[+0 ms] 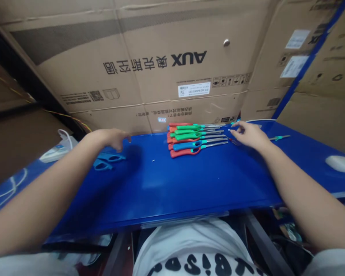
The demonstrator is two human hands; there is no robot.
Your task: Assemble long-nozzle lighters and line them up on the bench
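Note:
A stack of long-nosed lighters [194, 138] with red, green and blue handles lies at the back of the blue board [172, 184]. My right hand [247, 134] rests just right of their metal tips, fingers spread and touching the board, holding nothing I can see. My left hand [110, 138] hovers above blue-handled scissors [106, 161], fingers loosely curled, empty. One more lighter [279, 137] lies alone to the right of my right hand.
Large cardboard boxes [161, 69] stand close behind the board. A white tape roll [341, 163] sits at the right edge. A white power strip with cable [57, 151] lies at the left. My lap in a white shirt shows under the near edge.

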